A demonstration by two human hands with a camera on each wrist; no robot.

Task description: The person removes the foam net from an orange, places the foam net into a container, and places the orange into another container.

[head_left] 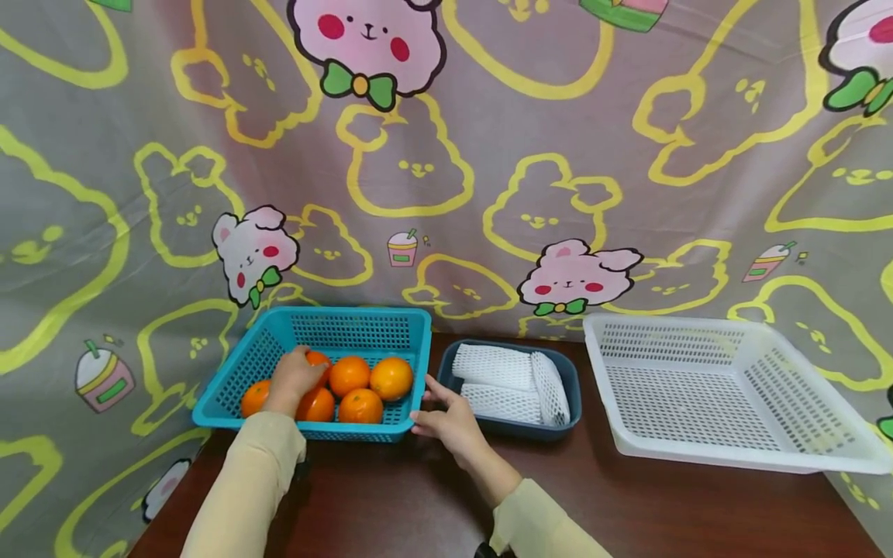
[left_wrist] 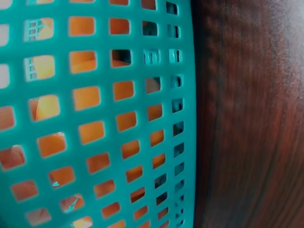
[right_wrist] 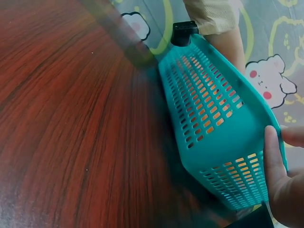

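A teal plastic basket [head_left: 240, 387] holds several oranges [head_left: 360, 406] at the left of the table. Inside it, my left hand [head_left: 293, 378] grips one orange [head_left: 318, 359] near the middle; part of that fruit is covered by the fingers. My right hand [head_left: 452, 422] holds the basket's front right corner, thumb against the outer wall and fingers along the right side. The right wrist view shows the thumb [right_wrist: 272, 156] on the teal rim. In the left wrist view the perforated basket wall [left_wrist: 104, 135] hides the left hand's fingers.
A dark blue tray [head_left: 572, 391] with white foam net sleeves [head_left: 498, 368] stands right of the teal basket. Farther right sits a white perforated basket [head_left: 698, 456]. A patterned cloth [head_left: 446, 178] hangs behind the brown table [head_left: 391, 496].
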